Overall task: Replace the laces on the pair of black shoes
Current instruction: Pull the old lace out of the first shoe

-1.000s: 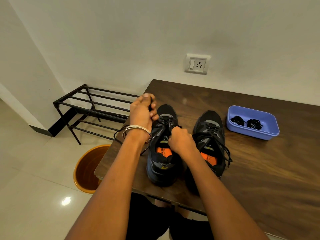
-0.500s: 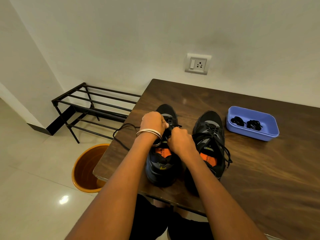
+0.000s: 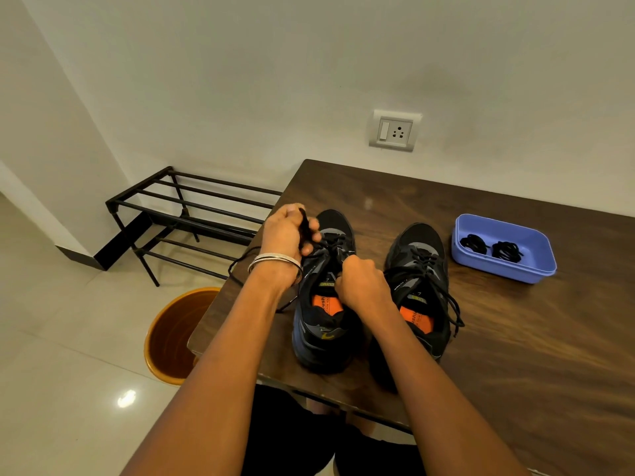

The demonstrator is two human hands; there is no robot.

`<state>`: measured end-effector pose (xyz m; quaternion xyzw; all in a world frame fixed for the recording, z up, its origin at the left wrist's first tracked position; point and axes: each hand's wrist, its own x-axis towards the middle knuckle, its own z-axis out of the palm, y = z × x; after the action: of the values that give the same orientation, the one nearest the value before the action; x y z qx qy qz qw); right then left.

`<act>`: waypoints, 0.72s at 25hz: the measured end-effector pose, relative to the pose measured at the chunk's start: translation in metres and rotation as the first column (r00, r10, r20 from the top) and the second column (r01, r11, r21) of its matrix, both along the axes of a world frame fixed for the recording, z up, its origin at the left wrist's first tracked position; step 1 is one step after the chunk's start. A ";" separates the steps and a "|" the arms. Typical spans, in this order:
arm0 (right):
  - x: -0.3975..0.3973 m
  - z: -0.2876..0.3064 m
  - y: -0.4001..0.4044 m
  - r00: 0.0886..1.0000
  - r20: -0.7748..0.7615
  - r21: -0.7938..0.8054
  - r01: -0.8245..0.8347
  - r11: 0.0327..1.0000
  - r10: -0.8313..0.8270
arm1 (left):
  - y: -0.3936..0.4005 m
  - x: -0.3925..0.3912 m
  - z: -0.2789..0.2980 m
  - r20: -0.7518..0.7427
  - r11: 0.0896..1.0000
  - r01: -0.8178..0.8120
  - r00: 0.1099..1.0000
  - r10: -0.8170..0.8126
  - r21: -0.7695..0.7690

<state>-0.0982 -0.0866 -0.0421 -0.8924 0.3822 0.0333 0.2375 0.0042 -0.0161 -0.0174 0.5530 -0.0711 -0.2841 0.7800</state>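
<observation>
L shoe [image 3: 324,297], table [image 3: 515,355] front: old lace [image 3: 240,266] part out; L hand [image 3: 285,235] clenched on it, R hand [image 3: 360,283] pinching tongue area. R shoe [image 3: 417,290] untouched. New laces [image 3: 491,247] in blue tray [image 3: 536,269].

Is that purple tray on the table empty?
No, the purple tray holds two coiled black laces.
</observation>
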 end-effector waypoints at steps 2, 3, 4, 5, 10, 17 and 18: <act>0.000 -0.001 0.000 1.000 0.004 -0.007 0.004 1.000 -0.004 | 0.000 0.005 -0.013 0.421 0.930 -0.025 0.896 -0.142 0.367; 0.001 -0.001 0.001 1.000 0.005 -0.010 0.002 1.000 -0.002 | -0.001 0.005 -0.018 0.547 0.852 -0.061 0.790 -0.277 0.519; 0.001 -0.001 0.001 1.000 0.004 -0.014 -0.002 1.000 0.002 | -0.001 0.004 -0.022 0.586 0.771 -0.080 0.701 -0.408 0.632; 0.001 -0.001 0.001 1.000 0.003 -0.020 -0.005 1.000 0.005 | -0.002 0.002 -0.024 0.579 0.705 -0.088 0.646 -0.497 0.703; 0.000 -0.001 0.001 1.000 0.003 -0.021 -0.001 1.000 0.001 | -0.017 0.000 -0.019 0.501 0.549 -0.140 0.634 -0.590 0.824; 0.000 -0.001 0.002 1.000 0.009 -0.014 -0.005 1.000 0.005 | -0.017 0.000 -0.027 0.214 0.719 0.111 0.914 -0.345 0.687; 0.000 -0.001 0.002 1.000 0.007 -0.013 -0.009 1.000 0.009 | -0.015 0.000 -0.025 0.133 0.727 0.167 0.932 -0.336 0.666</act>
<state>-0.0979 -0.0846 -0.0430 -0.8957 0.3774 0.0287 0.2332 0.0038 -0.0315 -0.0429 0.8021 -0.1395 -0.3247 0.4813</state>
